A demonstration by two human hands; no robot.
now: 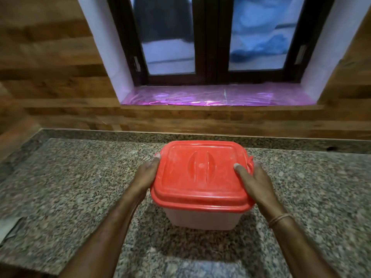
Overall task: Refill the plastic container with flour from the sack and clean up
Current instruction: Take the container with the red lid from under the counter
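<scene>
A translucent plastic container (202, 218) with a red lid (200, 173) on top is at the middle of the speckled granite counter (80, 177). My left hand (145, 175) grips its left side under the lid rim, fingers hidden behind it. My right hand (254, 180) grips the right side, thumb lying on the lid, next to a red side clasp (250, 163). The lid carries a light dusting of white powder. No flour sack is in view.
A wood-panelled wall rises behind the counter, with a dark-framed window (216, 41) and a sill covered in shiny pink film (216, 96). A pale object (9, 227) shows at the counter's left edge.
</scene>
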